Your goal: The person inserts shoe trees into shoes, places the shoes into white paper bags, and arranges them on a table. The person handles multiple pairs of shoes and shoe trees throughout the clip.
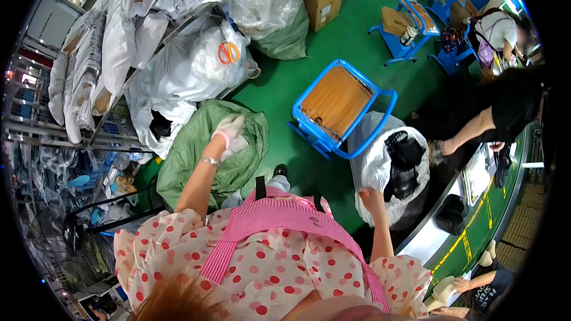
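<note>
My left hand [229, 126], in a whitish glove with a pink cuff, rests against the upper part of a slack green woven sack [184, 160]. Its fingers are too blurred to tell if they grip the cloth. Beside the wrist a pale label or paper [236, 147] lies on the sack. On the other side, my right hand [372, 200] is closed on the near rim of a white plastic bag [364, 137]. Shiny black shoes [404, 183] show in the bag's mouth. Another person's hand [447, 147] is at the bag's far right side.
Between the bags stands a blue-framed cart [336, 96] with a brown top. Orange-handled scissors [228, 53] hang by a stuffed plastic bag at the left rack. A green conveyor [476, 235] with a metal edge curves along the right. A cardboard box [324, 6] stands behind.
</note>
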A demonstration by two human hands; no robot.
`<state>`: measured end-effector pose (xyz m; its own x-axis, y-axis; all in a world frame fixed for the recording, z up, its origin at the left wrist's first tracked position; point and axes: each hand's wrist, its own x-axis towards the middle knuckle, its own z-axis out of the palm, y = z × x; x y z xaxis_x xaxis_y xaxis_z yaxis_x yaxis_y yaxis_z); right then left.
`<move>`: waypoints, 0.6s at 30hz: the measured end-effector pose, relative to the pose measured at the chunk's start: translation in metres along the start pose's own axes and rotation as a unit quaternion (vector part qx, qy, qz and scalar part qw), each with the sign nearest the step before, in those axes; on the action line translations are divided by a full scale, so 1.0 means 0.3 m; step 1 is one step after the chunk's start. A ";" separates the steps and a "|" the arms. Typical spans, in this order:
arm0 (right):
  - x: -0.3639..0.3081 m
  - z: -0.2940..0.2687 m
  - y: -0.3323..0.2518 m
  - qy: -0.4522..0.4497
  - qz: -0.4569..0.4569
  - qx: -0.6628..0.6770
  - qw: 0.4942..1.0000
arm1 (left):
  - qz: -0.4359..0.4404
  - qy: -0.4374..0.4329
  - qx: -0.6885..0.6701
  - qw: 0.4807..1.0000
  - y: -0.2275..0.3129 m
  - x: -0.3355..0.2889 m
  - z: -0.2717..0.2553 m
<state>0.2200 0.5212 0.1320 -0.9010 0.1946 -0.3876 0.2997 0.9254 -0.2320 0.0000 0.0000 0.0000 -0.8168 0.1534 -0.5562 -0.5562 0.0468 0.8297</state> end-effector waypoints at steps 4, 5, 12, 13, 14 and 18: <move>0.160 0.018 -0.005 -0.019 -0.056 0.011 0.998 | 0.058 -0.035 0.035 0.997 0.509 0.118 -0.012; 0.173 -0.020 0.035 -0.043 0.013 0.059 0.997 | 0.056 -0.045 0.059 0.996 0.561 0.100 0.017; 0.856 -0.270 -0.364 0.069 -0.088 0.098 0.989 | 0.016 -0.025 0.081 0.996 0.735 0.307 -0.100; 0.907 -0.315 -0.480 0.031 -0.080 0.091 0.992 | 0.013 -0.020 0.082 0.996 0.754 0.351 -0.123; 0.976 -0.358 -0.563 0.007 -0.095 0.089 0.991 | 0.014 -0.026 0.076 0.997 0.787 0.412 -0.139; 1.356 -0.488 -0.826 -0.055 -0.134 0.024 0.989 | 0.096 -0.042 0.030 0.994 1.030 0.686 -0.153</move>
<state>-0.2668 0.4188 0.1624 -0.9111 -0.0958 -0.4010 0.0711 0.9216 -0.3816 -0.3471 0.0008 0.1398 -0.8901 0.2475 -0.3826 -0.3783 0.0666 0.9233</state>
